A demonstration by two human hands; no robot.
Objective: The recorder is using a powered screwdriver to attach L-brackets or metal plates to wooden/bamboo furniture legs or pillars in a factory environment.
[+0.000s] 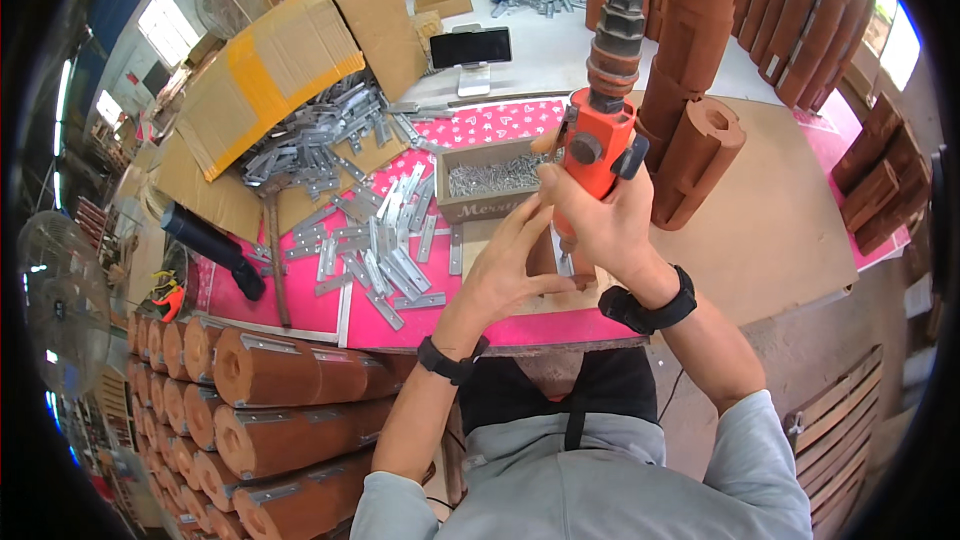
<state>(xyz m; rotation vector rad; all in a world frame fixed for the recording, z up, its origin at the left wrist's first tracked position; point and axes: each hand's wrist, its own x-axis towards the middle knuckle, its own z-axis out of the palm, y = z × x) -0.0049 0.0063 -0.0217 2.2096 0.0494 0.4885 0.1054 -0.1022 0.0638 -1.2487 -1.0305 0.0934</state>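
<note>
Below the table's [520,328] near left edge, stacked brown cylinders [300,370] already bear metal strips. At the near edge, the right hand [612,225] wraps firmly round an orange power driver [596,145], its tip over another brown piece [541,256], apparently unfinished; the left hand [508,268] curves against it, whether gripping I cannot tell. Farther in, loose strips [390,250] and boxed screws [490,176] suggest plenty remains.

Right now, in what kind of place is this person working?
Probably a workshop or small factory: the right hand holds an orange power tool, many metal strips lie on the table, and brown cylinders are stacked beside it.
</note>
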